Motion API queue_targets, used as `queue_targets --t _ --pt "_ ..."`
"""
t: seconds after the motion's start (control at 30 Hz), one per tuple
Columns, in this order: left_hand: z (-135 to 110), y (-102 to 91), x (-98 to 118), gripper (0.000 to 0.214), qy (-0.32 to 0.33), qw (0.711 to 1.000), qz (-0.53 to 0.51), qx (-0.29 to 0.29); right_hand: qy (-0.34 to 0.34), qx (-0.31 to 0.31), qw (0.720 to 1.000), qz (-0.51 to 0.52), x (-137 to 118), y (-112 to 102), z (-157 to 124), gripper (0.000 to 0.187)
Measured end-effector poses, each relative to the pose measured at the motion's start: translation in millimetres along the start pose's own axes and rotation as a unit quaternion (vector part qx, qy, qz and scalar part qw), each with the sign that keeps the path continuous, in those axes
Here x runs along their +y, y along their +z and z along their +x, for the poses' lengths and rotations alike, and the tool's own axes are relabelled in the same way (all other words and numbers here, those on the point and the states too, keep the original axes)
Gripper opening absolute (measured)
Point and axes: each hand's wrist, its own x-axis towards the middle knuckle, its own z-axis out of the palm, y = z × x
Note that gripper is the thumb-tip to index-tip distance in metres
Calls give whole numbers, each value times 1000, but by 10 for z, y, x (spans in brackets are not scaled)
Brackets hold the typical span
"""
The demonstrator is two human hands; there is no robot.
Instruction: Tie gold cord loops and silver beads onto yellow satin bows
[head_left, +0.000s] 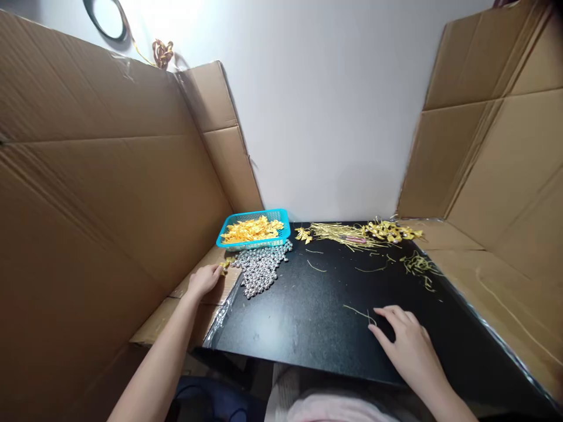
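On the cardboard at the left, my left hand [206, 280] has its fingers closed at a small gold ribbon piece [226, 264], just beside a pile of silver beads [261, 271]. My right hand [407, 340] hovers at or rests on the right front of the black table, thumb and forefinger apart. A thin gold-coloured wire [357, 310] lies by those fingertips; its near end loops between them without being plainly gripped. Behind the beads stands a blue plastic basket [287, 225] filled with shiny gold ribbon pieces [253, 228].
Straight gold wires [332, 232] lie along the back of the black table [299, 328], with a pink-handled tool [355, 239] on them. To their right sit gold pieces with silver beads [387, 231] and tangled wire scraps [417, 264]. Cardboard walls [109, 187] flank both sides.
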Motion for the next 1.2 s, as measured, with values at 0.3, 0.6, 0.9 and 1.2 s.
queue_targets --t 0.3,0.6,0.9,1.2 --pt "-41 27 -147 34 42 979 49 192 -31 -21 998 40 -45 17 113 18" --pt "-1173 613 1148 14 466 883 -39 41 -15 -40 995 93 -159 -92 385 24" --pt "-1537 1371 2212 29 605 783 38 -140 -3 -75 992 100 -129 -255 361 3" --pt "-1380 1325 2200 31 585 787 12 -197 9 -107 986 126 -251 -128 429 22"
